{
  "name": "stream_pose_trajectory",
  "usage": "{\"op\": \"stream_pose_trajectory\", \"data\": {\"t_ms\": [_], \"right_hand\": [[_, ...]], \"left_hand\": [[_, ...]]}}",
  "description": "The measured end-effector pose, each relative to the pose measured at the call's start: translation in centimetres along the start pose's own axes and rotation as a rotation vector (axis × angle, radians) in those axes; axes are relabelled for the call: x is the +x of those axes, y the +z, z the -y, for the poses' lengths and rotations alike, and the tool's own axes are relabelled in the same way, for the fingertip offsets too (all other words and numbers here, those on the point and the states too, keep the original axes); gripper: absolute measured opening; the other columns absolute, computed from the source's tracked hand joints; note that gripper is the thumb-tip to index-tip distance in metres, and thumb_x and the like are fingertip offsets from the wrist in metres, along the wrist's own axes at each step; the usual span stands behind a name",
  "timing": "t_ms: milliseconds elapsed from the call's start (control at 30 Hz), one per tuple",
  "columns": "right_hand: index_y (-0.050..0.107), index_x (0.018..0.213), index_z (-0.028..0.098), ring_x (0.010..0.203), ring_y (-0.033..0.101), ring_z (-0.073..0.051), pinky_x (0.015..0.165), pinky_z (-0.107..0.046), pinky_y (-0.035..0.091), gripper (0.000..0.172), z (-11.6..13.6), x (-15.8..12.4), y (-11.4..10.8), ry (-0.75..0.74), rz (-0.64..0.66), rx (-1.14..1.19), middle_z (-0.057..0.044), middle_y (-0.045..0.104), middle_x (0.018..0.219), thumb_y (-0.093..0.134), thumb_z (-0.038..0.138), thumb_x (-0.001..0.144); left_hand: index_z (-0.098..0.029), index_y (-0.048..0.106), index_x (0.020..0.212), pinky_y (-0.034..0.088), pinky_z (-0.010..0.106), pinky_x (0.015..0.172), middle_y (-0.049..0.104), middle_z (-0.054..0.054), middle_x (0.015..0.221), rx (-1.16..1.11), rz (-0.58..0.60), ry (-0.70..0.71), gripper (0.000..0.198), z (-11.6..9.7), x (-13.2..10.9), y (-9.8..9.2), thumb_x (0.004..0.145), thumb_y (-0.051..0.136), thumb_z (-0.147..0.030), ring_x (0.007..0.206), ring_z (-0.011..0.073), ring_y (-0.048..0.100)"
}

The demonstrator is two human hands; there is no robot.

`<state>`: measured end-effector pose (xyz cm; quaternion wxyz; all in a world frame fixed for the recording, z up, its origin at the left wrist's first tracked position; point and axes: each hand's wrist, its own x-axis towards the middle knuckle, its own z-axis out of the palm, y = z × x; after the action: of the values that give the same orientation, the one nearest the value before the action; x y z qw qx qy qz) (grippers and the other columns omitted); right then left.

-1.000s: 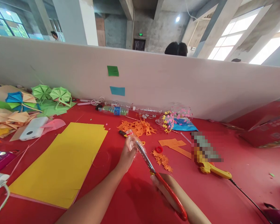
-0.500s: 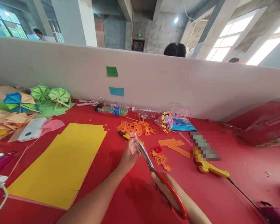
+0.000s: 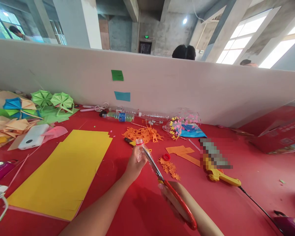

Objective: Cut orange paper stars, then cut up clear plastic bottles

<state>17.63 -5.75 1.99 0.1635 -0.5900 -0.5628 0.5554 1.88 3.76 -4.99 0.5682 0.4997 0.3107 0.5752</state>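
Observation:
Near the middle of the red table, my left hand [image 3: 135, 165] is closed round a clear plastic bottle piece [image 3: 139, 148] with a red ring at its neck. My right hand [image 3: 173, 196] grips red-handled scissors [image 3: 179, 200], whose blades point up and left against the clear plastic. Whether the blades are fully closed is hard to tell. Just beyond the hands lie orange paper scraps [image 3: 144, 133] and a black and yellow cutter [image 3: 129, 141]. To the right of the blades are small orange stars [image 3: 169, 168] and a red ring [image 3: 166, 157].
Yellow sheets [image 3: 64, 170] lie on the left. A yellow glue gun [image 3: 221, 177] with a black cord rests on the right. Bottles [image 3: 125, 117] and a star-covered plastic piece [image 3: 174, 127] line the white partition [image 3: 162, 85]. People's heads show beyond it.
Both hands keep nearly the same pose on the plastic and scissors, with only a very slight shift. Beyond the partition, a person at the far left has moved left.

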Motion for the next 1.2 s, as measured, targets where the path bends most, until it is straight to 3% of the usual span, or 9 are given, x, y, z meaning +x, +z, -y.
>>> {"op": "stream_pose_trajectory", "data": {"t_ms": [167, 267, 467, 633, 800, 1000, 1200], "right_hand": [[0.033, 0.059, 0.022, 0.028, 0.028, -0.004, 0.035, -0.021, 0.017, 0.053, -0.5, 0.2, 0.0, 0.007, -0.011, 0.080, 0.010, 0.031, 0.035, 0.047, 0.069, 0.079], [0.036, 0.060, 0.022, 0.026, 0.027, -0.004, 0.032, -0.020, 0.016, 0.056, -0.7, 0.4, 0.1, 0.003, 0.012, 0.129, 0.011, 0.030, 0.035, 0.042, 0.076, 0.075], [0.036, 0.061, 0.021, 0.032, 0.028, -0.004, 0.034, -0.019, 0.020, 0.061, -0.9, 0.6, -0.1, -0.060, 0.073, 0.115, 0.011, 0.031, 0.041, 0.040, 0.081, 0.072], [0.037, 0.063, 0.021, 0.037, 0.028, -0.005, 0.037, -0.020, 0.021, 0.057, -0.8, 0.8, -0.3, -0.050, -0.044, 0.065, 0.009, 0.032, 0.048, 0.044, 0.077, 0.074], [0.035, 0.062, 0.022, 0.039, 0.031, -0.006, 0.039, -0.021, 0.020, 0.053, -0.9, 0.9, -0.6, -0.035, -0.012, -0.021, 0.007, 0.034, 0.047, 0.048, 0.071, 0.077], [0.032, 0.063, 0.022, 0.043, 0.034, -0.008, 0.043, -0.021, 0.024, 0.055, -1.2, 0.5, -2.0, -0.189, 0.047, -0.171, 0.007, 0.035, 0.048, 0.041, 0.074, 0.078], [0.031, 0.059, 0.022, 0.041, 0.029, -0.007, 0.041, -0.022, 0.018, 0.052, -0.9, 0.2, -2.9, -0.079, 0.052, -0.286, 0.008, 0.031, 0.046, 0.053, 0.065, 0.078]], "left_hand": [[-0.022, 0.050, 0.103, 0.043, 0.032, 0.083, 0.058, 0.004, 0.090, 0.048, -0.042, 0.022, 0.037, -0.6, -0.1, 0.0, 0.075, 0.066, -0.038, 0.086, 0.0192, 0.056], [-0.021, 0.053, 0.103, 0.043, 0.031, 0.085, 0.060, 0.005, 0.093, 0.023, -0.069, 0.005, 0.037, -1.0, -0.1, 0.1, 0.072, 0.069, -0.032, 0.090, 0.0202, 0.057], [-0.024, 0.054, 0.106, 0.044, 0.030, 0.083, 0.062, 0.002, 0.094, -0.302, -0.268, -0.178, 0.043, -1.7, 0.2, 0.0, 0.067, 0.072, -0.026, 0.090, 0.0182, 0.059], [-0.026, 0.052, 0.112, 0.044, 0.035, 0.088, 0.063, 0.001, 0.097, -0.587, -0.168, -0.232, 0.047, -2.3, 0.1, 0.1, 0.069, 0.070, -0.025, 0.095, 0.0180, 0.060], [-0.024, 0.054, 0.107, 0.045, 0.034, 0.084, 0.063, 0.001, 0.089, -0.553, -0.232, -0.276, 0.042, -1.9, 0.3, -0.1, 0.070, 0.071, -0.027, 0.091, 0.0189, 0.062], [-0.020, 0.055, 0.094, 0.047, 0.031, 0.077, 0.064, 0.002, 0.083, -0.580, -0.350, -0.296, 0.026, -2.1, 0.8, -0.5, 0.070, 0.065, -0.025, 0.079, 0.0159, 0.062], [-0.019, 0.054, 0.089, 0.049, 0.033, 0.077, 0.063, 0.000, 0.077, -0.546, -0.373, -0.255, 0.026, -1.9, 0.9, -1.0, 0.069, 0.069, -0.025, 0.074, 0.0147, 0.062]]}}
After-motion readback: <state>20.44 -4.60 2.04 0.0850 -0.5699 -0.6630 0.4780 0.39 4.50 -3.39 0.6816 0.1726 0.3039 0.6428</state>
